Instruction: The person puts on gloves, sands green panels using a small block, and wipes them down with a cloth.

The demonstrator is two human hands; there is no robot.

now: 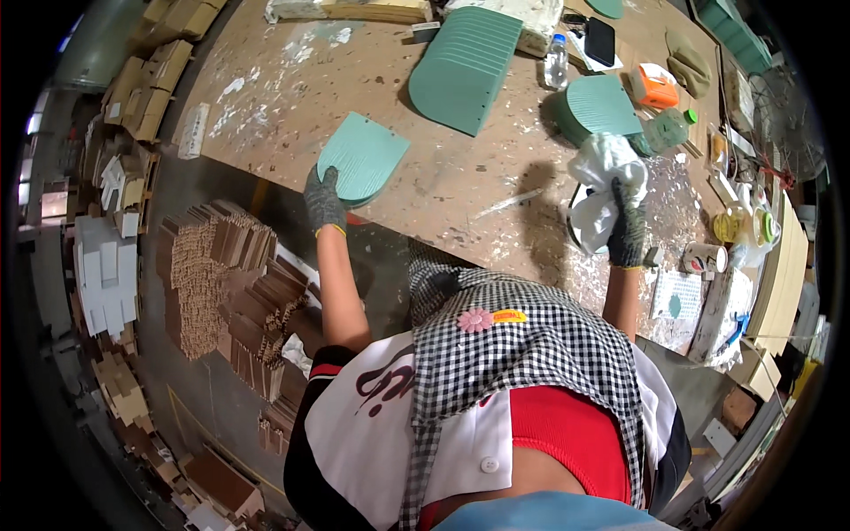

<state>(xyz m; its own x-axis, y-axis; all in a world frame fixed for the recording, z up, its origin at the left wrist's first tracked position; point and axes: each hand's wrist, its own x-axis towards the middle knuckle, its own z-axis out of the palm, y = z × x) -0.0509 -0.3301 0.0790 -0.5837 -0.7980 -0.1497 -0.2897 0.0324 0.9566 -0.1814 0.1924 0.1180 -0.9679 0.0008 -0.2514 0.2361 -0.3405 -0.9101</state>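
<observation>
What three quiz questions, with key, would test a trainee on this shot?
1. What is the right hand gripping?
2. True or false: the left hand holds a bottle.
3. The flower on the checked apron is: a) blue, b) pink, c) green?

Key:
1. A white cloth.
2. False; it holds a green panel by its edge.
3. b.

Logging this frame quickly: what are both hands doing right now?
Left hand: closed on the edge of a green panel, thumb on top.
Right hand: closed, holding a bunched white cloth.
</observation>
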